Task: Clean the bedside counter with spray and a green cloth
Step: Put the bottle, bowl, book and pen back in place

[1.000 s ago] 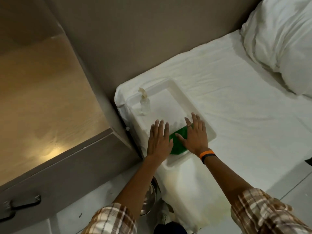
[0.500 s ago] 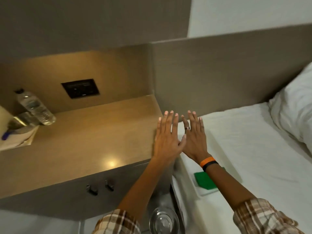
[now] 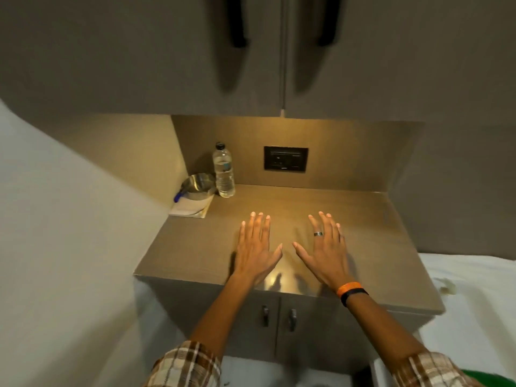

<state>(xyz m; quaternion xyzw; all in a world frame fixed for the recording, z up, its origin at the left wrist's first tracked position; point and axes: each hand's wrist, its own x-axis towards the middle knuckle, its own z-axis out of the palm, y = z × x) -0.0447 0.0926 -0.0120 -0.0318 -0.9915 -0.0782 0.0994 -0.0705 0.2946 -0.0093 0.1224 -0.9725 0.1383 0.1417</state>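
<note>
The brown bedside counter [image 3: 363, 236] fills the middle of the head view, lit from above. My left hand [image 3: 255, 247] and my right hand [image 3: 325, 247] are stretched out side by side over its front half, palms down, fingers straight and spread, holding nothing. Whether the palms touch the surface I cannot tell. A sliver of the green cloth [image 3: 485, 377] shows at the bottom right corner, behind my right sleeve. The spray bottle is out of view.
A clear water bottle [image 3: 223, 171], a steel bowl [image 3: 198, 185] and a folded paper [image 3: 192, 209] crowd the counter's back left corner. A black socket plate [image 3: 285, 159] sits on the back wall. Cupboard doors hang overhead. The white bed [image 3: 474, 303] lies to the right.
My view swung left from the bed and tray to the counter. Both hands left the green cloth and moved over the counter, spreading apart.
</note>
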